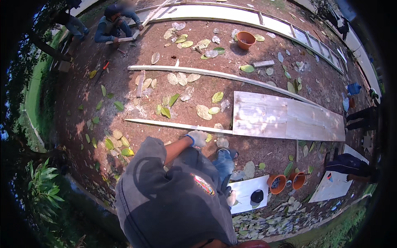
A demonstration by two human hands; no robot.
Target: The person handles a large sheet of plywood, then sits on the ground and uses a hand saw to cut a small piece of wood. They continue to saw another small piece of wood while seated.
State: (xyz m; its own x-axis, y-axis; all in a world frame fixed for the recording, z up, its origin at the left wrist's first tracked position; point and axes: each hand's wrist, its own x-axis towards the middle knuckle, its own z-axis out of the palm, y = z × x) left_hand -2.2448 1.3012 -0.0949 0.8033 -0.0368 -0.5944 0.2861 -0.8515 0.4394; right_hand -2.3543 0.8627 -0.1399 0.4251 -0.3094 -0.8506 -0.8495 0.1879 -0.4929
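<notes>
My left hand (197, 139), in a pale glove with a blue band at the wrist, is just below a long pale wooden strip (169, 124). Its fingers are too small to read, and I cannot tell whether it touches the strip. My right hand (232, 199) shows only partly past my dark shirt, at the left edge of a white board (242, 188) on the ground. A small dark thing is beside this hand, but its kind is unclear. On that board sits a round black object (257, 196). The strip runs right to a wide plywood panel (264, 113).
Two orange buckets (276, 184) stand right of the white board; another bucket (245, 40) is farther off. A second wooden strip (206, 72) and a long framed panel (215, 13) lie beyond. A co-worker (113, 25) crouches at far left. Others stand at right. Leaves litter the soil.
</notes>
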